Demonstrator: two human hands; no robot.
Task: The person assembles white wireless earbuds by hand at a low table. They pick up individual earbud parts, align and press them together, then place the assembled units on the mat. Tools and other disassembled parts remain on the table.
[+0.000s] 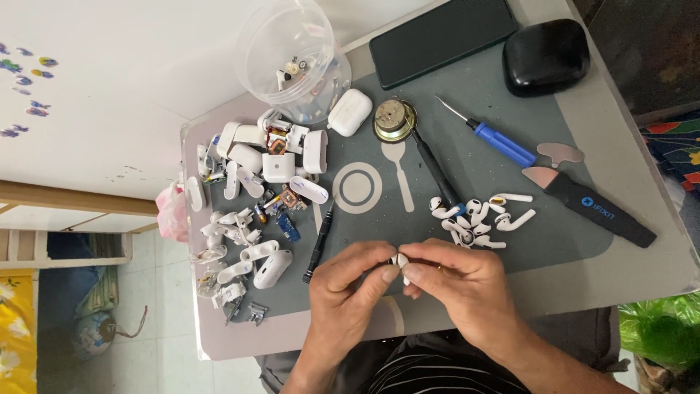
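**Bare hands, a ring and a striped shirt at the workbench**

Seen from above, the person's left hand (348, 281) and right hand (456, 281) are bare, with no gloves, and the forearms are uncovered to the frame's lower edge. A thin gold-coloured ring (440, 268) sits on one finger of the right hand. Below, a dark shirt (430, 372) with fine white stripes shows, beside grey fabric at the lap.

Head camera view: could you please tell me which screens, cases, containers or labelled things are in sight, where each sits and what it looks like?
Phone: top centre, flat black rectangle, screen dark.
Black case: top right, rounded, glossy black.
Clear plastic tub: top, left of the phone, round, transparent, small parts inside.
White charging case: below the tub, rounded, closed.
Black pry tool: right, black handle with a small blue mark.
Left hand and right hand: bottom centre, holding a white earbud.
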